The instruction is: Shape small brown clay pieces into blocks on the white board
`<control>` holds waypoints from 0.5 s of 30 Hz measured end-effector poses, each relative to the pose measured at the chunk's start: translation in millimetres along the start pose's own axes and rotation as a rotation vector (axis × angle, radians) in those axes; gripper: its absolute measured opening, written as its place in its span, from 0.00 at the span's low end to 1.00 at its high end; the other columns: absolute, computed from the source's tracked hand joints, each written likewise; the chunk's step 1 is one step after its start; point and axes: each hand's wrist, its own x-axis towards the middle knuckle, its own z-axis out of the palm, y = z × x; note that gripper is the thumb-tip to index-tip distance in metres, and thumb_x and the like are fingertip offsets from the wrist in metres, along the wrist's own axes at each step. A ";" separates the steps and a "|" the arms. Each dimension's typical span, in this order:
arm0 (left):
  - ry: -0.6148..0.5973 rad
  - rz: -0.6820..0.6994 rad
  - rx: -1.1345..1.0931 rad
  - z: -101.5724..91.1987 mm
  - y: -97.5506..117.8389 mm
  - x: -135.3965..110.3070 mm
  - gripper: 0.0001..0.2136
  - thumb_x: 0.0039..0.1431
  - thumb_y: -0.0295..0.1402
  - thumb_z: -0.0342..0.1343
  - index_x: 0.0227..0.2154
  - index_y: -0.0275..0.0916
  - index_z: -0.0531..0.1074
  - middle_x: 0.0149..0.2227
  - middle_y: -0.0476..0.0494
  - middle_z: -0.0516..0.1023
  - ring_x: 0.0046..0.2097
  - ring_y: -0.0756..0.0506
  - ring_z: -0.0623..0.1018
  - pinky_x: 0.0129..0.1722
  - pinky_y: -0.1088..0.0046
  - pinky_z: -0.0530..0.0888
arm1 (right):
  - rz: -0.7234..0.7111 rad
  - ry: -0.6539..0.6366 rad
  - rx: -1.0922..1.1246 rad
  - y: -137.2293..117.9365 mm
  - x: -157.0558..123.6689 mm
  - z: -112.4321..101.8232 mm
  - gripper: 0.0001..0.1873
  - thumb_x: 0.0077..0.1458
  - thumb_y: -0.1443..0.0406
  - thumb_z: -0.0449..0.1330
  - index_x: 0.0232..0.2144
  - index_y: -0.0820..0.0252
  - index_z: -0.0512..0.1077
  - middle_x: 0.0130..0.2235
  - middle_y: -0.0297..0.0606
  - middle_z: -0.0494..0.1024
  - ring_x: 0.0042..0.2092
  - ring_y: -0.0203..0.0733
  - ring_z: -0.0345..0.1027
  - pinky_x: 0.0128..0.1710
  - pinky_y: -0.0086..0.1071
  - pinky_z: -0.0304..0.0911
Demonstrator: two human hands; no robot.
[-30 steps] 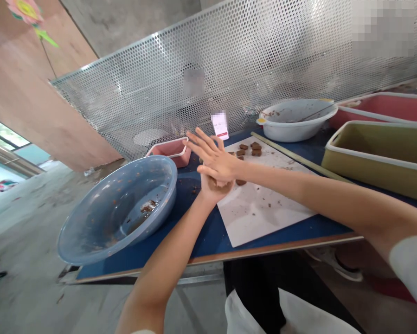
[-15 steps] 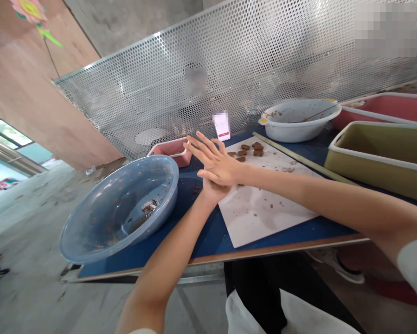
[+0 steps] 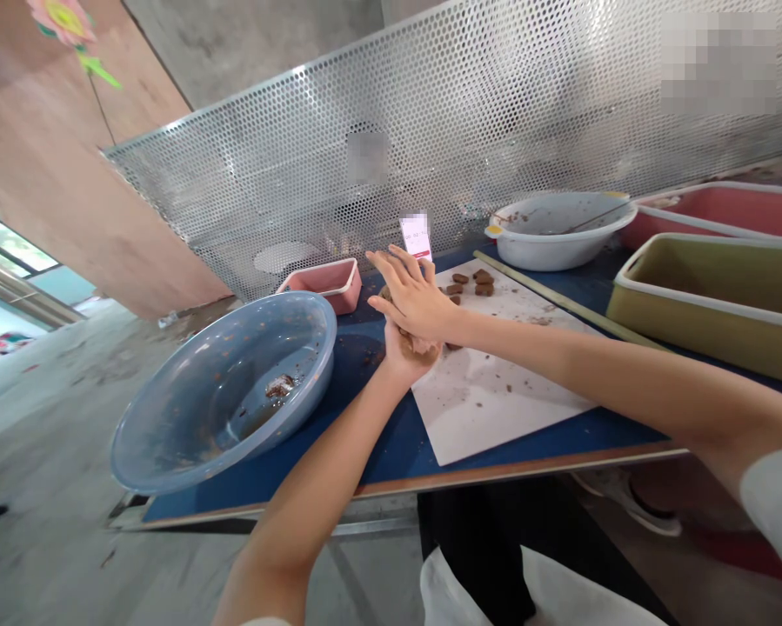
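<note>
My right hand [image 3: 417, 300] lies across my left hand [image 3: 417, 352], palm down, with its fingers stretched and spread. The left palm faces up beneath it, and brown smears show near its heel. Most of the left fingers are hidden under the right hand. Whether anything lies between the palms, I cannot tell. Just beyond the hands, several small brown lumps [image 3: 484, 288] sit on a white board [image 3: 495, 409] dotted with brown crumbs. The board rests on a blue tabletop [image 3: 391, 443].
At left, a large blue basin [image 3: 188, 391] holds some brown wet matter. Behind are a small pink tub [image 3: 344, 296] and a lit phone [image 3: 417, 236]. A stick [image 3: 560, 300], a white basin [image 3: 547, 248], a green trough [image 3: 710, 300] and a red trough [image 3: 756, 209] stand right, before a perforated metal panel [image 3: 286, 174].
My right hand has slid slightly right and toward me across the left palm. More of the smeared left palm shows below it. The objects on the table stay put.
</note>
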 end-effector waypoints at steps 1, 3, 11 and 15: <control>0.000 -0.001 -0.014 -0.1 -1.1 0.5 0.22 0.75 0.55 0.53 0.51 0.48 0.86 0.40 0.42 0.90 0.52 0.34 0.88 0.49 0.59 0.84 | 0.000 -0.002 0.000 -1.1 1.4 -0.8 0.45 0.80 0.41 0.36 0.82 0.64 0.50 0.80 0.54 0.60 0.82 0.64 0.43 0.76 0.64 0.45; -0.008 -0.001 -0.036 0.0 -3.1 2.0 0.22 0.75 0.55 0.52 0.49 0.49 0.86 0.39 0.42 0.90 0.53 0.34 0.88 0.50 0.58 0.84 | 0.001 -0.002 0.001 -2.4 4.4 -2.1 0.44 0.80 0.41 0.36 0.81 0.63 0.51 0.79 0.54 0.62 0.81 0.64 0.45 0.76 0.64 0.46; 0.026 0.009 -0.084 -3.6 -0.6 4.2 0.23 0.77 0.51 0.49 0.38 0.45 0.85 0.29 0.41 0.85 0.46 0.36 0.89 0.47 0.62 0.84 | 0.012 0.023 0.006 -12.2 10.1 -7.2 0.44 0.81 0.42 0.32 0.76 0.68 0.60 0.71 0.58 0.72 0.73 0.66 0.57 0.71 0.62 0.52; -0.006 0.142 -0.125 -1.6 8.6 2.4 0.19 0.78 0.48 0.49 0.47 0.48 0.83 0.41 0.44 0.88 0.55 0.39 0.87 0.52 0.64 0.84 | -0.014 -0.018 -0.044 -19.0 5.6 -7.6 0.41 0.81 0.45 0.35 0.75 0.69 0.62 0.69 0.60 0.74 0.69 0.67 0.62 0.69 0.60 0.54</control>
